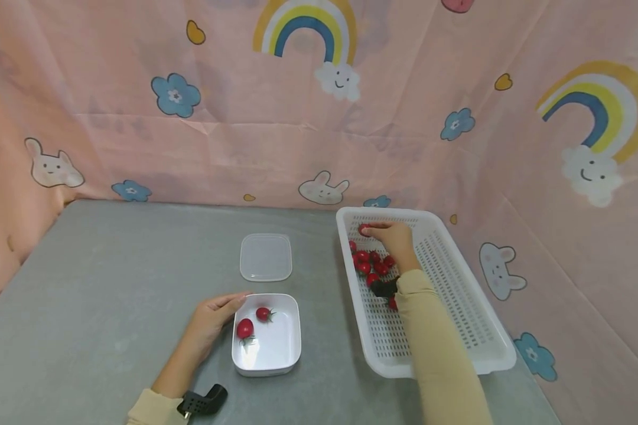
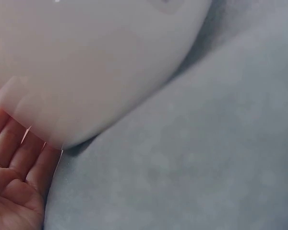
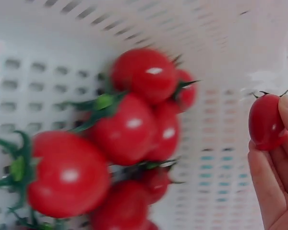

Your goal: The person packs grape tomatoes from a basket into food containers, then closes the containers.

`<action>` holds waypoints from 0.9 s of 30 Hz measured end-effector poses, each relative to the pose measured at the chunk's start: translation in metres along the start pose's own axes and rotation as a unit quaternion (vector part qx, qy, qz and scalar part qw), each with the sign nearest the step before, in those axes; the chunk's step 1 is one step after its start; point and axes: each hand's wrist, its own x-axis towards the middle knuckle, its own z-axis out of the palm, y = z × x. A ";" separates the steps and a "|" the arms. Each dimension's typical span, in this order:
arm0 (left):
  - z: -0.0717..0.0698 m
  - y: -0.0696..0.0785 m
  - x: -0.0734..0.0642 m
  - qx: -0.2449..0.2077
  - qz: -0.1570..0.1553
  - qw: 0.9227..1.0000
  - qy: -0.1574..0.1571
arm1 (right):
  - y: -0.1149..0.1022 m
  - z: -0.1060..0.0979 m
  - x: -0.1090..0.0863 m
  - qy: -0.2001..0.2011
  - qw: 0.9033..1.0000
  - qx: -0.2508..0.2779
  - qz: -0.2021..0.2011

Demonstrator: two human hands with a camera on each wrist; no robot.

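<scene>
In the head view my right hand (image 1: 396, 239) is over the far left part of a white perforated basket (image 1: 452, 277). Thumb and fingers pinch one cherry tomato (image 3: 266, 122), its green stem end up in the right wrist view. Several more cherry tomatoes (image 3: 129, 127) lie clustered on the basket floor, partly hidden by my right wrist in the head view. My left hand (image 1: 212, 319) rests against the far left corner of a small white box (image 1: 276, 348), its fairly straight fingers (image 2: 19, 143) along the outer wall. Two cherry tomatoes (image 1: 245, 329) lie inside that box.
A translucent square lid (image 1: 266, 257) lies flat on the grey table (image 1: 111, 283), just beyond the box. Behind the table hangs a pink printed cloth (image 1: 218, 153), which also runs along the basket's right side.
</scene>
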 end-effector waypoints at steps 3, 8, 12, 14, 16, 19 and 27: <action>0.000 0.001 -0.001 -0.002 0.006 1.000 -0.001 | -0.008 -0.006 -0.003 0.006 1.000 0.011 -0.017; 0.000 0.001 -0.001 -0.007 0.005 1.000 -0.002 | -0.024 -0.013 -0.010 0.020 0.998 0.027 -0.046; 0.000 0.002 -0.001 -0.011 0.005 1.000 -0.006 | -0.037 -0.014 -0.019 0.008 0.998 0.038 -0.043; -0.001 0.003 -0.001 -0.013 0.004 1.000 -0.006 | -0.044 -0.012 -0.023 0.003 0.998 0.044 -0.043; -0.001 0.003 -0.002 -0.014 0.003 1.000 -0.006 | -0.049 -0.010 -0.028 0.001 0.998 0.050 -0.048; -0.001 0.004 -0.003 -0.012 0.004 1.000 -0.007 | -0.055 -0.005 -0.036 -0.003 0.997 0.047 -0.067; -0.001 0.005 -0.003 0.004 0.005 1.000 -0.006 | -0.077 0.007 -0.067 -0.036 0.993 0.045 -0.101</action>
